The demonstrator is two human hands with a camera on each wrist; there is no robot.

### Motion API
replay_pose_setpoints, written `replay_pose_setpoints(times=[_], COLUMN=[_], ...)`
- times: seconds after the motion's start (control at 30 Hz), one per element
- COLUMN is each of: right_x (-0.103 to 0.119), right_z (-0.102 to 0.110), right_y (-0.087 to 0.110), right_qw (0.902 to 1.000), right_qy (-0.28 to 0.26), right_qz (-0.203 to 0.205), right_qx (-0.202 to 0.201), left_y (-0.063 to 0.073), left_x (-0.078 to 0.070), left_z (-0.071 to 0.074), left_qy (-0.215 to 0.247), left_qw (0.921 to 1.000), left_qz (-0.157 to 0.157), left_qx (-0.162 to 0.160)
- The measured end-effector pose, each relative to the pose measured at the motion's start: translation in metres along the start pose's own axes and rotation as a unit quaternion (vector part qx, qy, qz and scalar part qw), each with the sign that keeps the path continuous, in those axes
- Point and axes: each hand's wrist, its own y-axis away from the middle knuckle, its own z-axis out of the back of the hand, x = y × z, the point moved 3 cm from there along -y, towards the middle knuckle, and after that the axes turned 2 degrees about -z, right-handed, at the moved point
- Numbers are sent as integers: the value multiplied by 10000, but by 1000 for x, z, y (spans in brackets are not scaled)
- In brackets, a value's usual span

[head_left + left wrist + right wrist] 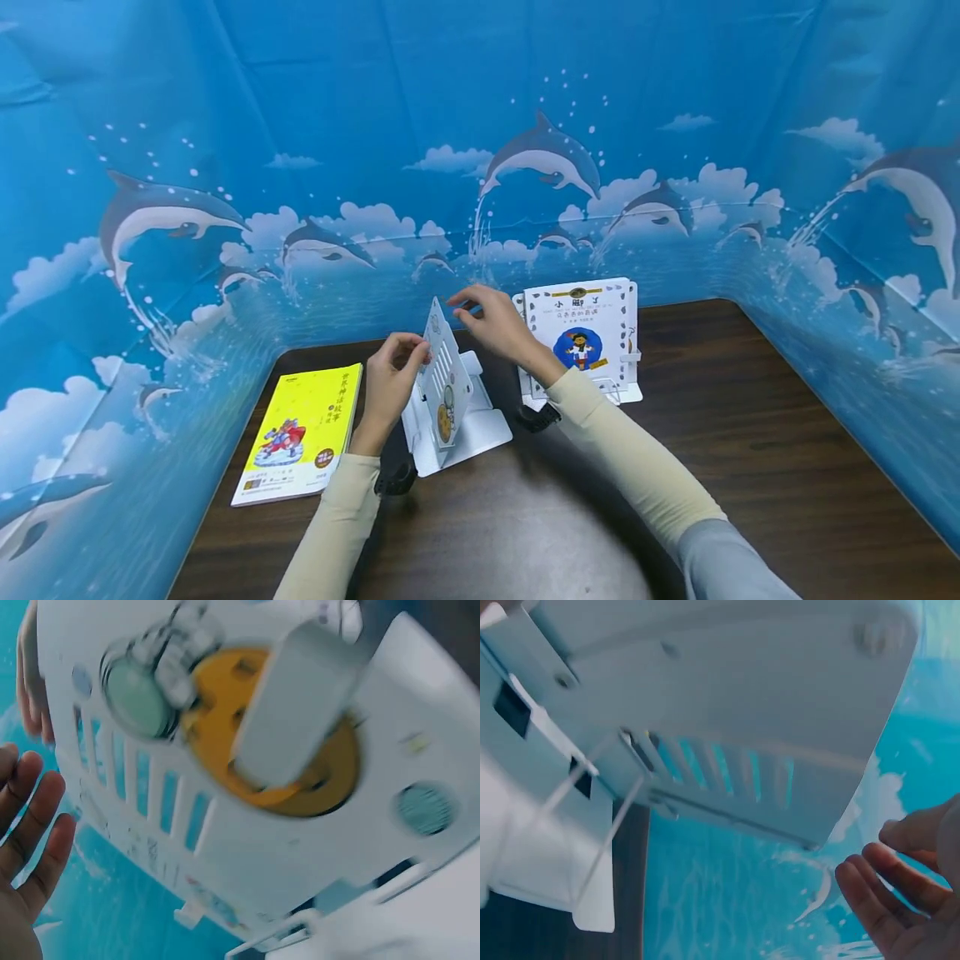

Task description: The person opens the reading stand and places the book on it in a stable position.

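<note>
A white bookstand point(462, 442) stands on the table with its slotted back panel point(441, 375) raised. The panel carries a cartoon print with an orange disc, seen close up in the left wrist view. My left hand point(390, 385) is beside the panel's left side, its loosely bent fingers point(52, 840) apart from the panel in the left wrist view. Near the panel's top corner is my right hand point(495, 321). In the right wrist view its fingers point(877, 892) are slightly bent, just off the panel's plain rear side point(765, 697), holding nothing.
A yellow book point(303, 425) lies flat at the left of the dark wooden table point(757, 467). Behind my right forearm, a white book point(577, 321) rests upright on a second white stand point(632, 392). A blue dolphin-print curtain point(420, 100) encloses the table's back and sides.
</note>
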Motion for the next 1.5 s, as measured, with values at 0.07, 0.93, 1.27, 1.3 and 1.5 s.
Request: replay_pose_setpoints(times=[0.07, 0.93, 1.27, 1.3, 1.5], right_x=[3, 18, 13, 11, 1], right_z=[4, -26, -18, -16, -7], right_y=[13, 105, 93, 91, 77], right_qw=[10000, 9959, 9974, 9974, 9973], right_qy=[-55, -680, -493, -445, -107], right_qz=[-15, -553, -489, -524, -676], right_qx=[-81, -238, -216, -210, -280], left_y=[-11, -47, -41, -41, -36], left_x=[6, 58, 66, 67, 71], left_z=[1, -8, 9, 10, 20], left_qy=[4, -20, -128, -142, -209], left_qw=[9999, 9790, 9787, 9788, 9775], left_qz=[130, 1587, 1895, 1920, 2074], left_qx=[21, 1281, 783, 704, 336])
